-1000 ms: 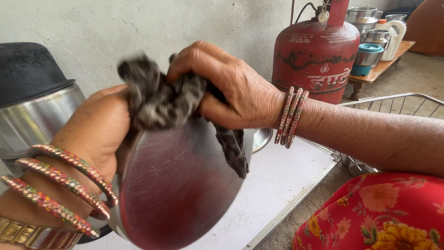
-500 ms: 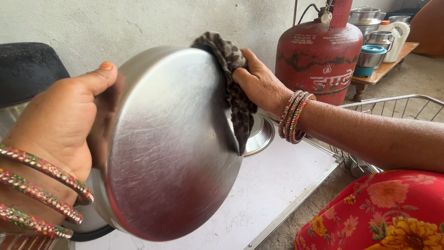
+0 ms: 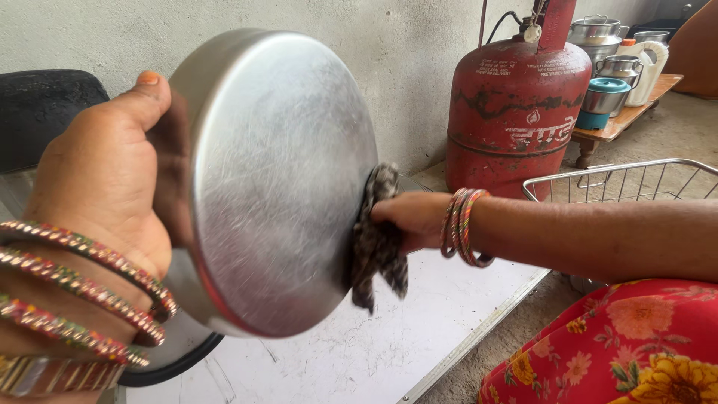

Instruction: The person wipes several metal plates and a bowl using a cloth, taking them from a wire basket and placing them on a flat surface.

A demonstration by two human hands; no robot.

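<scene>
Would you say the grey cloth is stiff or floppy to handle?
Probably floppy: the grey cloth bunches in the right hand and its loose end droops beside the steel vessel. It likely weighs little, since a loose grip seems enough. Whether it is wet cannot be told.

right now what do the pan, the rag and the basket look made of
Pan: bare metal, likely aluminium or steel, with a dull brushed shine and fine scratches. Rag: soft, limp mottled grey cloth that bunches and hangs. Basket: thin bright metal wire in an open grid.
</scene>
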